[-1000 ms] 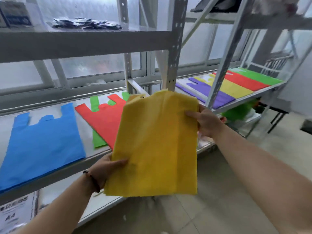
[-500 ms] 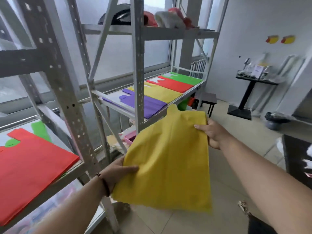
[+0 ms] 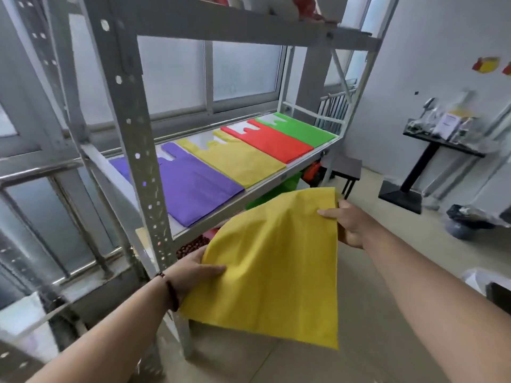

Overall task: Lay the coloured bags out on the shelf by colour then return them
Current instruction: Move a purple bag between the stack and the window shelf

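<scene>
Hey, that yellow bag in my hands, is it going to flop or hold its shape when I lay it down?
Probably floppy: the yellow bag sags and curves between the left hand and right hand. It looks thin and light, held by pinches at two edges. It should lie flat, like the yellow one on the shelf.

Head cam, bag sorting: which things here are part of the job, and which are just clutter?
Part of the job:
- held yellow bag, gripped by left hand and right hand
- purple bag, yellow bag on the shelf, red bag, green bag
- shelf

Just lying about:
- black side table
- dark stool
- wall stickers
</scene>
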The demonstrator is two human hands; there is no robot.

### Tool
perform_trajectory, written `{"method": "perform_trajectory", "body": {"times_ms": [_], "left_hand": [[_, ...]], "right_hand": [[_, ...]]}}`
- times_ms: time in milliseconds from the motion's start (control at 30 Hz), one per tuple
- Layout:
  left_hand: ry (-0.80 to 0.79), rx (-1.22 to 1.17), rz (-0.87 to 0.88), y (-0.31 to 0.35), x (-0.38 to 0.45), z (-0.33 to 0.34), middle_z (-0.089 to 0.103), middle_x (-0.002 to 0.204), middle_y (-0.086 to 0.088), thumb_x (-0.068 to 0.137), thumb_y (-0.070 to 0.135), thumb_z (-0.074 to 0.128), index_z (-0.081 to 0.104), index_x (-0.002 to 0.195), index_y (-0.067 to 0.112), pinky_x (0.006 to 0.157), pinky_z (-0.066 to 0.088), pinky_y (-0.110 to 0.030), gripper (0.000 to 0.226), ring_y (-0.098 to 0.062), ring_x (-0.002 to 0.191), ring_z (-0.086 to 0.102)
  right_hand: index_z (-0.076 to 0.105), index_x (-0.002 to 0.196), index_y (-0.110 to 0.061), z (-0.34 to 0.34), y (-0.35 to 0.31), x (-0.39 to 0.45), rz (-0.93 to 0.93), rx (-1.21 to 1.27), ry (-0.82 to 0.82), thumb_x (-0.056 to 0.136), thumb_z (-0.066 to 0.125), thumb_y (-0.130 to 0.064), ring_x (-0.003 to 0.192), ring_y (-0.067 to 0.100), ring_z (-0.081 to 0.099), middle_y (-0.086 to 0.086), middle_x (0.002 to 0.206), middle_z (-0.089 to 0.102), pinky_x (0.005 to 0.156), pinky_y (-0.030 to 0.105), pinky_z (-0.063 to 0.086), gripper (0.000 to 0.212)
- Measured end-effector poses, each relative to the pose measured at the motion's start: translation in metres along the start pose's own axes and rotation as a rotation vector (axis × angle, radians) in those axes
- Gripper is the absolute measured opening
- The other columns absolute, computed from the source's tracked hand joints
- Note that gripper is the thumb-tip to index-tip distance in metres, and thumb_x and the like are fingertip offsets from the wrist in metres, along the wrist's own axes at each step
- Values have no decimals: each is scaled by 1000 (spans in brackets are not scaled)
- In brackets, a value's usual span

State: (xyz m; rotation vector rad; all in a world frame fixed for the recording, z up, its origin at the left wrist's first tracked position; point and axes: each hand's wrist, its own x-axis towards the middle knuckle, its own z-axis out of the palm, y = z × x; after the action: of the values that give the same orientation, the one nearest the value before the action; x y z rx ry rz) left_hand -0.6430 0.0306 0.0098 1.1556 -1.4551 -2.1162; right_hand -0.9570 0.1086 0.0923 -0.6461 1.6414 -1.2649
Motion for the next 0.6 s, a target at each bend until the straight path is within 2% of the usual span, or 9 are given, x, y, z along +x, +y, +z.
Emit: {"method": "perform_trajectory", "body": {"times_ms": [133,233,333,400,467,533,600], "left_hand": [[0,-20,67,37,65,-2,73,103,0,49,26,85,59,109,34,79,57,-42,66,-25,90,70],[-18,-27,111,68,113,-7,76,98,6,29,40,93,62,106,34,69,59,-34,83,-18,87,73],[20,-59,153,98,155,-11,76,96,5,26,41,94,63,103,33,64,59,-31,84,-16,82,73],[86,-61,156,112,179,-12,74,100,3,38,28,92,61,107,33,63,59,-30,76,-15,81,73],[166,-72,150,123,201,-12,70,107,2,61,17,77,54,117,32,65,58,-30,62,-15,83,73],[238,-82,149,131,224,-12,65,113,1,71,13,72,48,124,31,69,57,-33,61,-18,90,69],[306,-77,162,141,247,-10,60,121,-3,79,6,68,44,129,29,75,55,-36,60,-22,96,65]], "right_hand": [[32,145,-19,-9,-27,88,-24,-23,-77,93,50,0,108,33,56,21,133,52,93,50,47,58],[31,145,-23,-12,-56,154,-38,-16,-131,93,47,1,101,32,59,20,128,55,85,46,51,60],[32,145,-25,-17,-83,217,-62,-19,-206,92,46,2,94,31,61,18,119,58,79,43,52,61],[36,142,-26,-18,-98,254,-76,-30,-267,92,45,2,94,32,61,18,116,60,81,45,53,58],[38,140,-28,-17,-110,293,-84,-31,-337,92,44,2,100,35,61,17,116,60,86,49,52,57],[38,140,-26,-13,-123,334,-85,-36,-404,92,42,2,107,37,58,20,122,58,91,52,50,56],[42,136,-26,-4,-139,373,-92,-67,-483,92,41,2,98,33,62,16,115,62,84,46,54,53]]}}
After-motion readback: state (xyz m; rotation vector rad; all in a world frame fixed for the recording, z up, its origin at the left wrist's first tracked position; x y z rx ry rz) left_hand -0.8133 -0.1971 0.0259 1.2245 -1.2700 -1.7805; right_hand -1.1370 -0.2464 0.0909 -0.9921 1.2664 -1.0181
